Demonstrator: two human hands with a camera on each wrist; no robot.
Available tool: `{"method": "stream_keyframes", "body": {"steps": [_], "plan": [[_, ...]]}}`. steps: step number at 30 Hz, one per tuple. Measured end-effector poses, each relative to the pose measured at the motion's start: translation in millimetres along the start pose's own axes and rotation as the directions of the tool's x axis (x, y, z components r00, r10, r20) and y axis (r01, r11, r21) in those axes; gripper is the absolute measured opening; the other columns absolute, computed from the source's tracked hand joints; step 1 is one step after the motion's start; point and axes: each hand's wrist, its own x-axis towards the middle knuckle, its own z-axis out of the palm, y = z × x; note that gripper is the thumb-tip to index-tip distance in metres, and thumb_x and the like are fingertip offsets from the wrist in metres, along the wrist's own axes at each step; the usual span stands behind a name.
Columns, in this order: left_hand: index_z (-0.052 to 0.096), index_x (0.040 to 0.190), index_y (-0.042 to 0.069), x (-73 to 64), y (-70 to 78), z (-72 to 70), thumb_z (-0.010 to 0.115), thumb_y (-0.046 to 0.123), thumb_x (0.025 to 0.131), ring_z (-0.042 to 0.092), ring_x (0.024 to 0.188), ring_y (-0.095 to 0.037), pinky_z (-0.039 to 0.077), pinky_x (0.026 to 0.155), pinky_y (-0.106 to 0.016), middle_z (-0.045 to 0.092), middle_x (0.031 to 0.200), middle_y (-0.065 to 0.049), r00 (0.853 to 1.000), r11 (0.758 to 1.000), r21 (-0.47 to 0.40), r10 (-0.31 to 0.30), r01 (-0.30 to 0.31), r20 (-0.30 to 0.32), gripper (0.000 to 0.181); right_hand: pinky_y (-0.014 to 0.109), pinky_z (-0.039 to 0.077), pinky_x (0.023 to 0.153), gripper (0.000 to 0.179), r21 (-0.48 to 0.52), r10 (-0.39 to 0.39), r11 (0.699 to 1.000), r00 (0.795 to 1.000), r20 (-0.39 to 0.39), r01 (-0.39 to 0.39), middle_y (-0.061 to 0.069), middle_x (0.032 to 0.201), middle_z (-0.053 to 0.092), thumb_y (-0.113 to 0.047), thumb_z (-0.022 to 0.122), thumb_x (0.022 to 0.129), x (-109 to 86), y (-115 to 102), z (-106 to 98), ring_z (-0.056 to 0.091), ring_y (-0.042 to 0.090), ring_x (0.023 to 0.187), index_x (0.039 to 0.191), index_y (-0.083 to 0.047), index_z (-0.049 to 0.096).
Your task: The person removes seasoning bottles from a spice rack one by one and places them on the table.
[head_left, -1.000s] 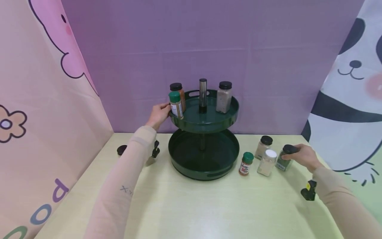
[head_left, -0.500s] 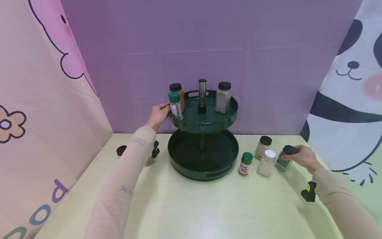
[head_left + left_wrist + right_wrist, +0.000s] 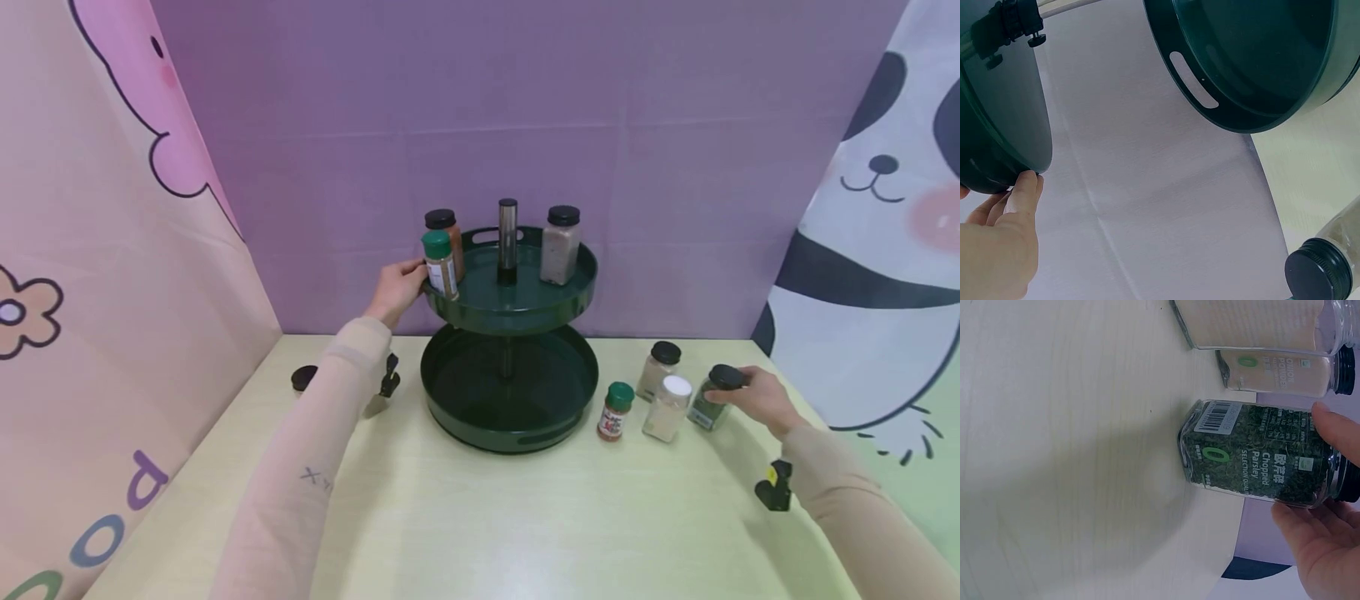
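While the left hand (image 3: 396, 293) grips the rim of the two-tier stand (image 3: 510, 321) at its left side, the right hand (image 3: 761, 400) pinches the parsley jar (image 3: 707, 407) around and just below its black lid (image 3: 725, 376), thumb on one side and fingers on the other. The jar is toward the right end of the table (image 3: 510, 525), just beside the white-lidded jar (image 3: 666, 412) and near the onion powder jar (image 3: 657, 377); whether its base touches the tabletop I cannot tell. Its long axis runs upright, lid uppermost. Seen from the right wrist, it appears sideways, lid toward the right edge, its printed front facing the camera. Clear, angular walls show dark green flakes inside, with white "Chopped Parsley" lettering, a bright green ring and a pale barcode patch (image 3: 1218, 417) near the base.
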Motion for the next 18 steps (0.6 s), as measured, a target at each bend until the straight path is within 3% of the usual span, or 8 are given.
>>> {"method": "stream_keyframes", "body": {"steps": [5, 11, 18], "plan": [[0.044, 0.134, 0.005, 0.1, -1.1, 0.7, 0.044, 0.018, 0.096, 0.045, 0.124, -0.022, 0.040, 0.101, -0.034, 0.046, 0.137, -0.014, 1.000, 1.000, -0.002, 0.001, -0.001, 0.000, 0.041, 0.060, 0.035, 0.094, 0.097, -0.013, -0.011, 1.000, 1.000, 0.013, 0.011, 0.042, 0.129, 0.030, -0.046, 0.067, 0.077, -1.7, -0.4, -0.6, 0.034, 0.055, 0.116, 0.130, 0.022, 0.022], [0.044, 0.135, 0.006, 1.4, -1.8, 0.2, 0.044, 0.019, 0.096, 0.045, 0.124, -0.022, 0.040, 0.101, -0.034, 0.046, 0.137, -0.014, 1.000, 1.000, -0.003, 0.002, -0.002, 0.003, 0.041, 0.060, 0.037, 0.091, 0.086, -0.016, -0.054, 0.998, 0.998, 0.035, 0.054, 0.041, 0.128, 0.035, -0.044, 0.064, 0.081, -0.5, 0.8, -1.6, 0.037, 0.054, 0.114, 0.128, 0.020, 0.030], [0.044, 0.135, 0.006, 2.5, -2.0, 0.0, 0.043, 0.020, 0.096, 0.045, 0.125, -0.021, 0.040, 0.102, -0.034, 0.046, 0.138, -0.013, 1.000, 1.000, -0.007, -0.001, 0.001, 0.007, 0.041, 0.062, 0.032, 0.095, 0.087, -0.025, -0.094, 0.995, 0.994, 0.049, 0.095, 0.041, 0.134, 0.027, -0.043, 0.060, 0.085, 0.8, -2.8, -7.0, 0.030, 0.055, 0.119, 0.133, 0.020, 0.024]]}}
